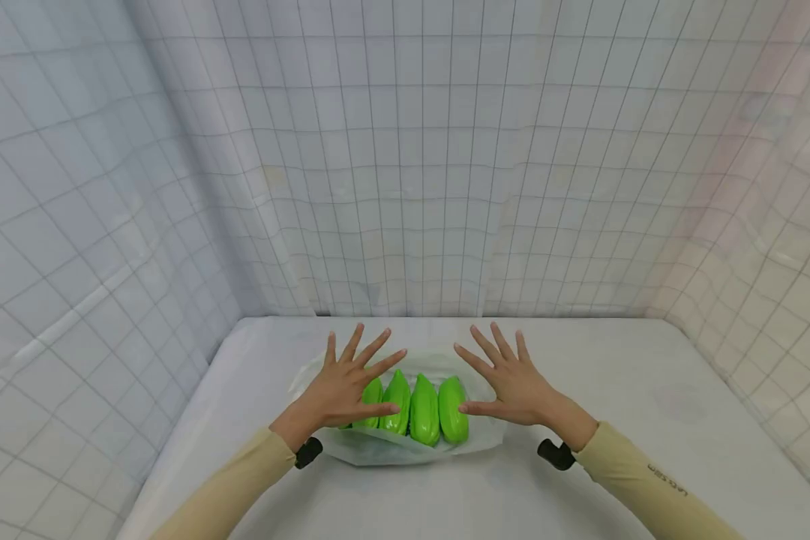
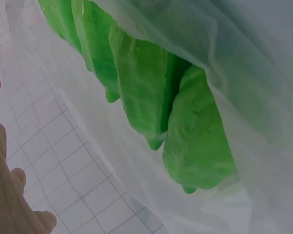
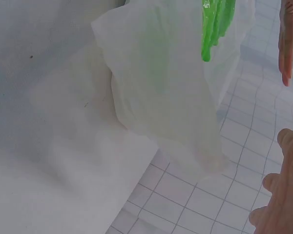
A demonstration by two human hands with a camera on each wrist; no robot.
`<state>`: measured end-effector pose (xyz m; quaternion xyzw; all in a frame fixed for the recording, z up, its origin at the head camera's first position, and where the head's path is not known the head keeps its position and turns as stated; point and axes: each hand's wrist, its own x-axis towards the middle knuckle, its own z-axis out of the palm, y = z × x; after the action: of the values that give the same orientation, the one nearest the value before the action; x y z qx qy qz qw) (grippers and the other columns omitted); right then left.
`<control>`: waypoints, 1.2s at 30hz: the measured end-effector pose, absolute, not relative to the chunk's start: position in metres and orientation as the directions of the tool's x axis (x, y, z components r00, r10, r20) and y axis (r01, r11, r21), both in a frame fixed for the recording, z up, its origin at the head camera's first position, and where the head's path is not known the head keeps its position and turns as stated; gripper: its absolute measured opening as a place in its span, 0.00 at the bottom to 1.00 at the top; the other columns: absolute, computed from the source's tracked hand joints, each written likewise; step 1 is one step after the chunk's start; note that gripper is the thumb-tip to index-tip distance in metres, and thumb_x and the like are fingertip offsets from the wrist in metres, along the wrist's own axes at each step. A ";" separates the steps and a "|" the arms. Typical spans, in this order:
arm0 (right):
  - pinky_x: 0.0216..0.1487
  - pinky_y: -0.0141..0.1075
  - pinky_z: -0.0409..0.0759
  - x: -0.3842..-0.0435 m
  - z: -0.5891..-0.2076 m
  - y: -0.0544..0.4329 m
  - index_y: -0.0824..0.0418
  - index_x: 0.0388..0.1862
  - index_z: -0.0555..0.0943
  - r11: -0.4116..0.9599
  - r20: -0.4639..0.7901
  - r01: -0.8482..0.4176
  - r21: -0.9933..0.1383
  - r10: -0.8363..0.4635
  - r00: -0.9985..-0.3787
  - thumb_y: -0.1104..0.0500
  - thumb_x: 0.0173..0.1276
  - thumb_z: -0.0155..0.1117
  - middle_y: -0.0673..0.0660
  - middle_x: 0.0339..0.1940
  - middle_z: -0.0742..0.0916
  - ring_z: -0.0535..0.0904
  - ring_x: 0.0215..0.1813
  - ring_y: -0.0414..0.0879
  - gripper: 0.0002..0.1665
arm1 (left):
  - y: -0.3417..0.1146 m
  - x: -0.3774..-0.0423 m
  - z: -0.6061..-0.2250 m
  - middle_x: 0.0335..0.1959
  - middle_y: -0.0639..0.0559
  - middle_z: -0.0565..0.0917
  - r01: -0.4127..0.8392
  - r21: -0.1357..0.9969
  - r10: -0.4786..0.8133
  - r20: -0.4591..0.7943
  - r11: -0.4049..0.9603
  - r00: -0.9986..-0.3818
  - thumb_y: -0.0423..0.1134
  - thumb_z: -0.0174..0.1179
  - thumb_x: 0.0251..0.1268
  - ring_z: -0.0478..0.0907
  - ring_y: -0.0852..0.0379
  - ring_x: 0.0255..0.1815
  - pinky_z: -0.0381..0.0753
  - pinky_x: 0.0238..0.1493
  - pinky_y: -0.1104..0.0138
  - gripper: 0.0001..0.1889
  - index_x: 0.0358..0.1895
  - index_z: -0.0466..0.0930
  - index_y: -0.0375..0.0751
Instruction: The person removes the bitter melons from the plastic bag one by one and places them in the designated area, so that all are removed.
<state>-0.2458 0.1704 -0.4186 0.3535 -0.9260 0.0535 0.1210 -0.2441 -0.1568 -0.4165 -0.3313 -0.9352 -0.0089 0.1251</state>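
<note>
Several bright green, long, glossy pieces with pointed tips (image 1: 424, 411) lie side by side on a thin white translucent wrapping (image 1: 439, 456); they look like gourds or peppers, but I cannot tell which. My left hand (image 1: 340, 390) is held over the left part of the row, fingers spread, covering some of it. On the other side, my right hand (image 1: 521, 391) hovers with its fingers spread too, its thumb near the rightmost piece. Neither hand holds anything. In the left wrist view, a flap of the wrapping (image 2: 263, 122) overlaps the green pieces (image 2: 141, 87).
A white-covered table (image 1: 614, 390) carries the wrapping near its middle. White grid-patterned sheets (image 1: 412, 187) hang behind it and along both sides. A dark device is strapped at each wrist, beside the beige sleeves (image 1: 243, 472).
</note>
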 end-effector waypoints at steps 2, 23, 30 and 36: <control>0.63 0.66 0.36 -0.247 -0.420 0.171 0.47 0.77 0.50 0.737 0.280 -0.676 -0.011 -0.647 -0.709 0.23 0.60 0.48 0.58 0.76 0.50 0.34 0.74 0.59 0.53 | -0.158 -0.244 -0.418 0.76 0.53 0.42 0.619 -0.030 0.604 0.260 0.785 -0.753 0.76 0.42 0.57 0.31 0.43 0.74 0.33 0.61 0.35 0.43 0.75 0.46 0.66; 0.55 0.49 0.70 -0.244 -0.440 0.169 0.57 0.69 0.65 0.573 0.402 -0.614 -0.542 -0.465 -0.789 0.44 0.71 0.56 0.56 0.62 0.75 0.70 0.61 0.51 0.33 | -0.230 -0.202 -0.467 0.56 0.38 0.70 0.034 0.659 -0.204 0.280 0.751 -0.938 0.65 0.63 0.53 0.66 0.42 0.51 0.66 0.45 0.49 0.44 0.67 0.64 0.39; 0.44 0.45 0.76 -0.242 -0.443 0.164 0.59 0.61 0.73 0.504 0.535 -0.690 -0.520 -0.437 -0.723 0.52 0.66 0.65 0.53 0.52 0.79 0.76 0.49 0.50 0.27 | -0.242 -0.197 -0.481 0.52 0.37 0.70 -0.184 0.819 -0.261 -0.044 0.543 -0.964 0.65 0.61 0.56 0.70 0.45 0.49 0.70 0.43 0.56 0.44 0.64 0.61 0.33; 0.38 0.41 0.77 -0.240 -0.444 0.159 0.60 0.55 0.77 0.486 0.592 -0.736 -0.471 -0.445 -0.672 0.56 0.62 0.69 0.50 0.47 0.81 0.77 0.42 0.47 0.23 | -0.241 -0.198 -0.491 0.27 0.48 0.75 -0.216 0.865 -0.245 -0.112 0.452 -0.963 0.62 0.63 0.56 0.71 0.54 0.27 0.69 0.28 0.65 0.30 0.43 0.74 0.35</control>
<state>-0.2400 0.1592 -0.4441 0.3520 -0.8385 0.3647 0.1999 -0.1983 -0.2409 -0.4912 0.1354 -0.8519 -0.5057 0.0144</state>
